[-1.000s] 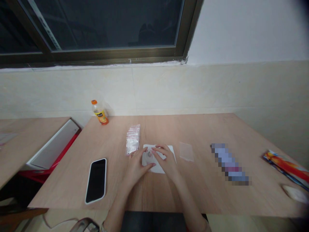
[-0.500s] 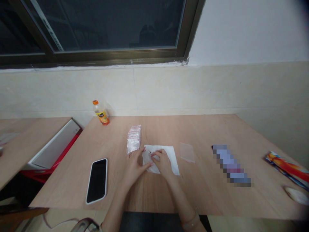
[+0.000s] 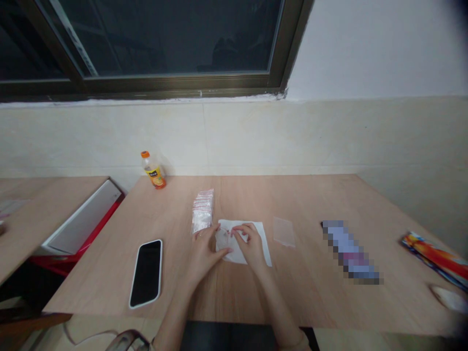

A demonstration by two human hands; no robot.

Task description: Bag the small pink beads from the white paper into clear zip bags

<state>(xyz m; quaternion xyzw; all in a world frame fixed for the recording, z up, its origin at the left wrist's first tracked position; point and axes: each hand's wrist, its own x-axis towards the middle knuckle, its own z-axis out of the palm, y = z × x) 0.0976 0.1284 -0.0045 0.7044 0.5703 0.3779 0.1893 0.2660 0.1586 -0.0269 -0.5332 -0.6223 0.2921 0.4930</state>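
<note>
On the wooden table lies a white paper sheet (image 3: 259, 240), with a small clear plastic bag (image 3: 221, 242) on its left part. My left hand (image 3: 204, 249) rests at the bag's left side, thumb and index finger spread apart at its edges. Over the sheet, just right of the bag, my right hand (image 3: 252, 246) has thumb and index finger pinched together. Whatever is between those fingertips is too small to make out. Tiny reddish specks show near the bag's upper right edge. Behind my left hand lies an overlapping row of clear zip bags (image 3: 203, 209).
Another flat clear bag (image 3: 283, 232) lies right of the sheet. A phone (image 3: 146, 274) is at the left, and an orange drink bottle (image 3: 153, 170) stands by the wall. To the right are a pixelated item (image 3: 351, 251), a colourful packet (image 3: 438, 256) and a pale rounded object (image 3: 449, 297).
My right hand has moved slightly right, with its pinched fingertips drawn away from the bag. My left hand has stayed in place.
</note>
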